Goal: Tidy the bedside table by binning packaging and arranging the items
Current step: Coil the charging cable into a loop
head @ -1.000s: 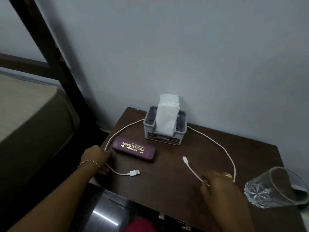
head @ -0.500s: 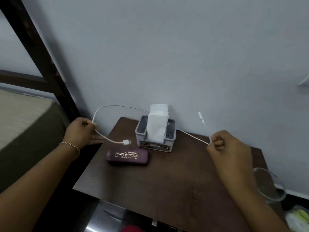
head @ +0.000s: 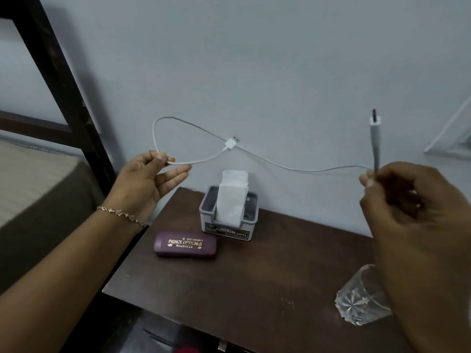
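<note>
Head cam: left hand [head: 147, 179] and right hand [head: 407, 200] both pinch the cable [head: 300, 170]. Glasses case [head: 185, 244] sits 8 o'clock of tissue box [head: 229, 225].

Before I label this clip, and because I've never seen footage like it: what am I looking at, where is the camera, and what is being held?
There is no machine here: these are a person's two bare hands, filmed by one wide-angle camera worn on the head and looking down. The left hand and the right hand each pinch a white charging cable, held up above a dark bedside table. On the table are a purple spectacle case, a grey tissue holder and, near the right edge, a clear glass.
</note>
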A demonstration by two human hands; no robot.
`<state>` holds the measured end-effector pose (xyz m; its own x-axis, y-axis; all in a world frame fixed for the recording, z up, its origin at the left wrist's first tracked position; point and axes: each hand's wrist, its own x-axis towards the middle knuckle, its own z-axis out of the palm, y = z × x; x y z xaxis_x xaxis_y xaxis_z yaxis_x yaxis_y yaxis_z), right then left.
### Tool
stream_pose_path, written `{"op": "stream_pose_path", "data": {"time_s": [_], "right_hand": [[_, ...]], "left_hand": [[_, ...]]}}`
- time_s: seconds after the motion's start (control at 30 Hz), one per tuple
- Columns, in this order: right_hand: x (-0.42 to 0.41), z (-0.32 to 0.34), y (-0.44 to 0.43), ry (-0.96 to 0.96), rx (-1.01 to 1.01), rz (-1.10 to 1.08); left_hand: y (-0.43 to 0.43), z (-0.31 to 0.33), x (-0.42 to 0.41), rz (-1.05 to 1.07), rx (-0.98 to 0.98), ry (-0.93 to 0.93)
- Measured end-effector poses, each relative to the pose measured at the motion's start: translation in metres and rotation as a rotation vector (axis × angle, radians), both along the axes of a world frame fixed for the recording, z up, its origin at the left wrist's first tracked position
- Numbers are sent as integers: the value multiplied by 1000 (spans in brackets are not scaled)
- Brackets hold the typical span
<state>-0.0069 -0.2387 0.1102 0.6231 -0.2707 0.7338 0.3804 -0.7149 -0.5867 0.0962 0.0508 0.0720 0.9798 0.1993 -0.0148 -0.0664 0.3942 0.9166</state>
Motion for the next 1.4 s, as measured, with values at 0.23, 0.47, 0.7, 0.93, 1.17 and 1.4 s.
{"op": "stream_pose_path", "data": {"time_s": [0.23, 0.47, 0.7, 0.93, 1.17, 1.4], "right_hand": [[-52, -62, 22, 194, -28, -90], [-41, -135, 51, 754, 155, -80], [-45, -127, 65, 663, 848, 154], [-46, -101, 71, 526, 1511, 392], [-52, -105, 72, 566, 1323, 299], [-60, -107, 83, 465, 528, 229]], "left_hand": [[-32, -13, -51, -5, -51, -8], [-53, -29, -91, 59, -53, 5], [-86, -46, -126, 132, -116, 128], [-106, -65, -156, 53, -103, 268], [-87, -62, -156, 102, -116, 292], [-70, -31, -141, 56, 241, 145]]}}
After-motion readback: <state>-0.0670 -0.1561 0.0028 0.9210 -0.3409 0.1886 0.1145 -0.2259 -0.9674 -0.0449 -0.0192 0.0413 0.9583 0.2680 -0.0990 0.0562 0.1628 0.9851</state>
